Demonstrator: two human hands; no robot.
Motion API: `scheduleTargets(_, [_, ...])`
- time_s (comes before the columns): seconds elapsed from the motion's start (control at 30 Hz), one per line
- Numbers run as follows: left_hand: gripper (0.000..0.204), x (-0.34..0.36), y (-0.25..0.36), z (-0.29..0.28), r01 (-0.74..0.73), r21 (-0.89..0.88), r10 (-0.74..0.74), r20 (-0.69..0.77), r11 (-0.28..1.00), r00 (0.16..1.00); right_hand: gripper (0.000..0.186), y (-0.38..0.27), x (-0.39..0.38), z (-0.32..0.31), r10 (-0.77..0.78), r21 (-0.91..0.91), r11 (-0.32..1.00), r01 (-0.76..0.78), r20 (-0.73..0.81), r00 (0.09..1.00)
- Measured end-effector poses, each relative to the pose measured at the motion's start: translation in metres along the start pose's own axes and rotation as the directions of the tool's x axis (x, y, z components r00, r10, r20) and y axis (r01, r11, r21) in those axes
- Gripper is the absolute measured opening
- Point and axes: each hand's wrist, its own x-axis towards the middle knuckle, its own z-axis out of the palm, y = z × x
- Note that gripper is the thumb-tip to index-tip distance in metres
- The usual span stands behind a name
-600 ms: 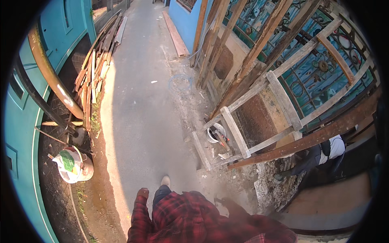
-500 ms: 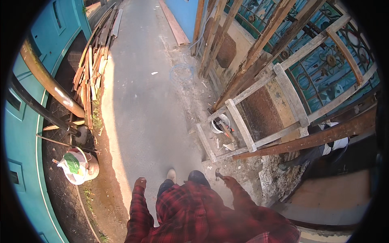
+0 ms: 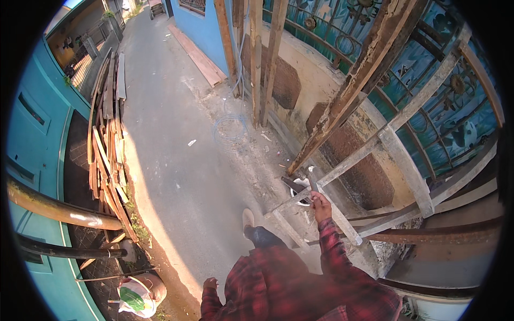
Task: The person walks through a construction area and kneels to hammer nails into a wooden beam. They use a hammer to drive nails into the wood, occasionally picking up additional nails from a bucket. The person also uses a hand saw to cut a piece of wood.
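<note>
My right hand (image 3: 322, 206) is raised in front of a rung of the weathered grey wooden ladder (image 3: 342, 222), its fingers closed. It is around the hammer it held half a second ago, which is hard to make out against the rung. Low by my side, my left hand (image 3: 210, 283) has its fingers curled, and nothing shows in it. Just beyond the ladder's lower end stands a white bucket (image 3: 301, 185) with dark tools in it, partly hidden by the rails. The ladder leans toward a wall with a metal grille.
Long timber posts (image 3: 356, 80) stand slanted along the right wall. A loose coil of thin wire (image 3: 230, 128) lies on the road. Planks (image 3: 110, 134) are piled at the left edge, near a wide pole (image 3: 64, 211) and a bucket with a green-and-white bag (image 3: 142, 294).
My right hand has risen from beside my body up to the ladder rung. The view has turned to the right, and my left hand still hangs low.
</note>
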Motion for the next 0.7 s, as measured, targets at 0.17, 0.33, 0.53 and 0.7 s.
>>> scheduleTargets(0.17, [0.029,0.046,0.142,0.012,-0.119,0.05,0.117,0.038,0.992,0.992,0.025,-0.047,0.118,0.047,0.055,0.182,0.982,-0.042,-0.065,0.996])
scheduleTargets(0.33, [0.026,0.118,0.31,0.003,-0.324,0.021,0.324,-0.034,0.946,0.945,0.02,-0.075,0.169,0.076,0.22,0.374,0.922,-0.102,-0.286,0.933])
scheduleTargets(0.53, [0.026,0.214,0.42,0.019,-0.248,0.156,0.239,0.07,0.956,0.968,0.018,-0.045,0.204,0.075,-0.077,-0.082,0.996,0.028,-0.701,0.709])
scheduleTargets(0.7, [0.036,0.305,0.493,0.053,-0.218,0.573,0.077,0.259,0.79,0.963,0.019,-0.066,0.273,0.048,-0.381,-0.408,0.913,0.029,-0.823,0.422])
